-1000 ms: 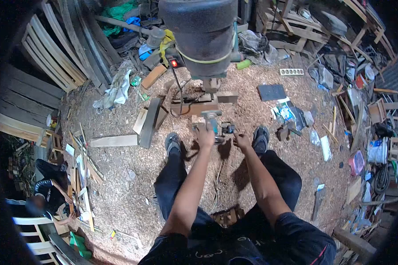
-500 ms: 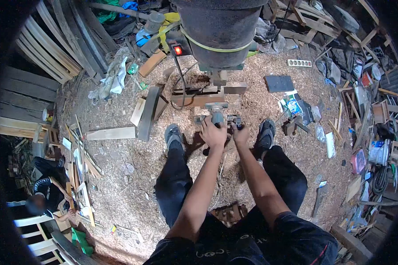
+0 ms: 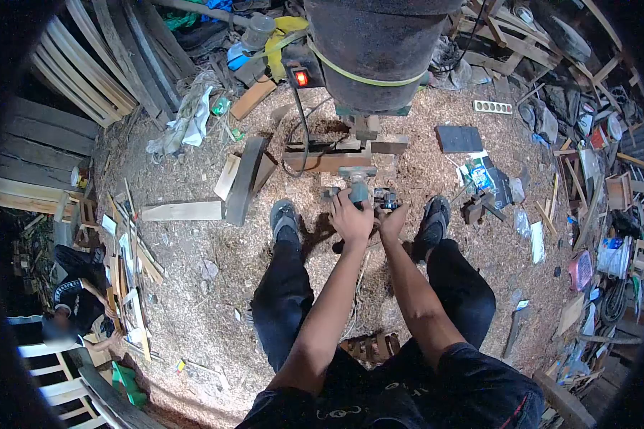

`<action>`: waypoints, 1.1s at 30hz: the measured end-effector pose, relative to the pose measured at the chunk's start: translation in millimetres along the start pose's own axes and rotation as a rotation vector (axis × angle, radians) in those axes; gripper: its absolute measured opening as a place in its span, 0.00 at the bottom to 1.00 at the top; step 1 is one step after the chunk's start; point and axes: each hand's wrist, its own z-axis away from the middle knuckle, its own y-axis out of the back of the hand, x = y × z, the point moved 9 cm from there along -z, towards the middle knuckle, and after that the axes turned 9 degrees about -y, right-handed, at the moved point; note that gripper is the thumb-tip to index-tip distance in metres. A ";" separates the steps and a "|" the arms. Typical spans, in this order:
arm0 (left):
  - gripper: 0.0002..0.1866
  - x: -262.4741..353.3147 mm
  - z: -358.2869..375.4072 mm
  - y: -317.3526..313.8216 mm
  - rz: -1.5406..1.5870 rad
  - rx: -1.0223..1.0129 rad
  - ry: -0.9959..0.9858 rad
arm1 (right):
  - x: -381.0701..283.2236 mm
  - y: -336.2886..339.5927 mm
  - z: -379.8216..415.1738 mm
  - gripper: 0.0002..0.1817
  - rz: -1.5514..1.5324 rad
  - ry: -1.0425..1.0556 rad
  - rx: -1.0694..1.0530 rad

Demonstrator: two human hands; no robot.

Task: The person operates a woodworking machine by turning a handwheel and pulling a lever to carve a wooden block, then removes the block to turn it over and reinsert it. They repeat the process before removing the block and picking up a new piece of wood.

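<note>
My left hand (image 3: 351,220) is wrapped over the body of a power tool (image 3: 358,191) with a grey-green rounded housing. Close beside it, my right hand (image 3: 391,222) is closed on the tool's right side, near a dark fitting; its fingers are partly hidden. The tool sits low between my feet, against the near side of a reddish-brown piece of wood (image 3: 325,162). A cord (image 3: 355,304) trails back from the hands between my legs. The tool's underside is hidden.
A large dark drum (image 3: 376,50) with a yellow-green strap stands just ahead, beside a lit red switch (image 3: 302,78). A dark board (image 3: 245,182) leans left; a power strip (image 3: 492,106) lies right. Shavings cover the floor. Another person (image 3: 79,300) sits at far left, handling wood strips.
The view has shifted slightly, so the drum and wood appear farther right. My hands keep their hold on the tool, with only a small shift.
</note>
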 end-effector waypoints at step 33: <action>0.20 7.3 -3.2 7.3 0.037 0.074 -0.029 | -19.3 -19.2 31.9 0.20 -0.867 -0.620 -0.569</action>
